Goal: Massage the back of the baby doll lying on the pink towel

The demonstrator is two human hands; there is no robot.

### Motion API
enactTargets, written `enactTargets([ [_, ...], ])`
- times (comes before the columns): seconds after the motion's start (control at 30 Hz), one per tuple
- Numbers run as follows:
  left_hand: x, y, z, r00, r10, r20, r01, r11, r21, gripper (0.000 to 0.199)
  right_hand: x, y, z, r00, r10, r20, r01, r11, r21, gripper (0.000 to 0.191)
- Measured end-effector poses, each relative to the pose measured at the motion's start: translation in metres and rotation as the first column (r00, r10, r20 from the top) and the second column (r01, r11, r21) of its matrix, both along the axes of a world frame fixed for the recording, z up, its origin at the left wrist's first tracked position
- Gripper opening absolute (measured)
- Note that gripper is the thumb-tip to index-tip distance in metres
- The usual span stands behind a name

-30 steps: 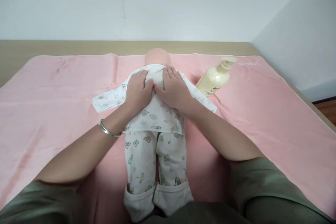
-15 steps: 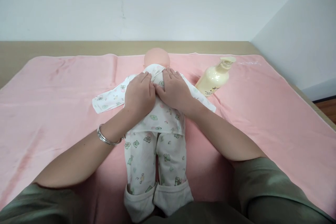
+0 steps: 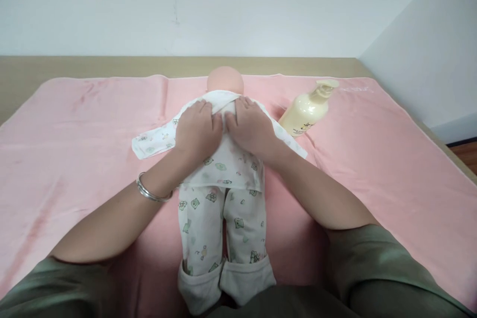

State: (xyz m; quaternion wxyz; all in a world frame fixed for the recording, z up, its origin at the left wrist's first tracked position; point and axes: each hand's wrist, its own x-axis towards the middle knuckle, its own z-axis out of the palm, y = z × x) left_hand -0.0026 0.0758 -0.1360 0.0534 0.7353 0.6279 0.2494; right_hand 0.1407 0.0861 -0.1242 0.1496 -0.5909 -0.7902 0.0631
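A doll in a white printed top (image 3: 233, 169) and matching trousers (image 3: 244, 223) lies lengthwise in front of me, its bald head (image 3: 225, 79) at the far end. My left hand (image 3: 199, 131) rests flat on the upper left of the top, fingers pointing away from me. On the upper right lies my right hand (image 3: 251, 126), also flat, its thumb close to the left one with a small gap between them. Neither hand grips anything visible. The cloth is creased near the neck, between my fingertips. The doll's face is not visible.
A pale yellow pump bottle (image 3: 307, 109) leans beside the doll's right-hand sleeve. Under everything is a pink sheet (image 3: 354, 159) on a wooden surface (image 3: 112, 64). A white wall (image 3: 261, 5) stands behind, with another at the right.
My thumbs have moved slightly apart, and the fabric at the neck is creased differently. The whole view has shifted a little.
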Motion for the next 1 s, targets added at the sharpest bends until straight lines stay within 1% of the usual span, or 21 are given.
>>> enactTargets([
  [0.03,0.003,-0.005,-0.002,1.000,-0.027,-0.009,0.027,0.999,0.037,0.043,0.003,0.007,0.001,1.000,-0.014,0.019,0.014,1.000,-0.023,0.051],
  [0.1,0.008,-0.013,-0.004,0.996,-0.085,-0.009,0.085,0.994,0.074,0.049,0.007,0.013,0.001,0.997,0.000,0.073,0.002,0.999,-0.036,0.053],
  [0.17,0.009,-0.015,-0.005,0.994,-0.107,0.015,0.106,0.993,0.056,0.052,0.008,0.010,0.001,0.993,0.028,0.112,-0.027,1.000,-0.010,0.057],
  [0.3,0.003,0.000,0.001,0.996,-0.045,0.077,0.049,0.997,-0.060,0.047,-0.001,-0.015,-0.002,0.991,0.046,0.128,-0.052,0.997,0.051,0.061],
  [0.37,-0.001,0.009,0.006,0.995,0.003,0.104,0.010,0.992,-0.123,0.039,-0.006,-0.027,-0.004,0.991,0.065,0.113,-0.071,0.996,0.054,0.061],
  [0.43,-0.004,0.014,0.009,0.991,0.035,0.128,-0.015,0.988,-0.154,0.033,-0.010,-0.032,-0.004,0.992,0.093,0.080,-0.096,0.995,0.041,0.060],
  [0.5,-0.004,0.014,0.008,0.991,0.035,0.127,-0.017,0.989,-0.144,0.032,-0.010,-0.029,-0.003,0.995,0.090,0.035,-0.091,0.996,0.024,0.059],
  [0.67,0.006,-0.006,0.000,1.000,0.015,0.011,-0.015,0.999,-0.048,0.052,-0.001,-0.006,-0.003,0.997,-0.028,-0.068,0.025,0.998,-0.053,0.063],
  [0.77,0.009,-0.015,-0.001,0.999,-0.016,-0.039,0.015,1.000,-0.023,0.055,0.002,0.003,-0.004,0.995,-0.043,-0.087,0.039,0.998,-0.055,0.061],
  [0.87,0.005,-0.010,0.000,0.999,-0.037,-0.028,0.035,0.997,-0.075,0.055,0.002,0.004,-0.004,0.997,-0.039,-0.059,0.036,0.998,-0.051,0.063],
  [0.93,0.000,0.000,-0.001,1.000,-0.020,0.018,0.021,0.993,-0.113,0.055,-0.001,-0.001,-0.003,0.999,-0.030,-0.039,0.028,0.998,-0.058,0.063],
  [1.0,-0.004,0.010,-0.005,0.998,0.003,0.063,0.004,0.994,-0.113,0.054,-0.004,-0.009,-0.002,1.000,-0.015,-0.005,0.014,0.999,-0.046,0.064],
])
